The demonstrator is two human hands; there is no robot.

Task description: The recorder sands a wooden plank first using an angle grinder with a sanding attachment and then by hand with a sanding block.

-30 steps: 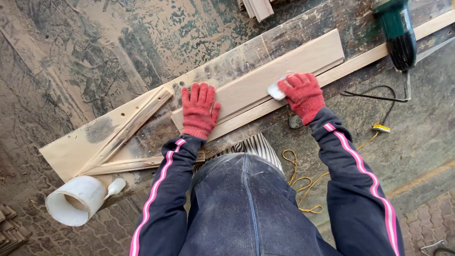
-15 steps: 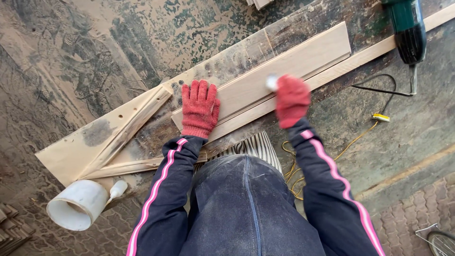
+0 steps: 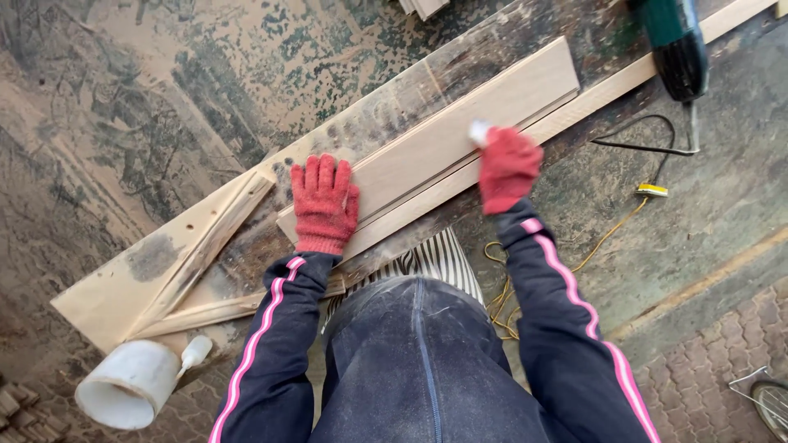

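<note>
Left hand [image 3: 325, 201] in red knit glove lies flat, fingers spread, grip open, pressing the near end of one pale rectangular wooden board [image 3: 460, 135] on the worn, dusty desk [image 3: 246, 74]. Right hand [image 3: 507, 168], also red-gloved, grip closed around a small white block [image 3: 478, 131] on the board's edge. One white plastic bucket [image 3: 127, 384] bottom left; one green power tool [image 3: 675, 41] top right.

green power tool [image 3: 675, 45], white bucket [image 3: 123, 385], yellow cord [image 3: 566, 267], paving bricks [image 3: 722, 385]
</note>
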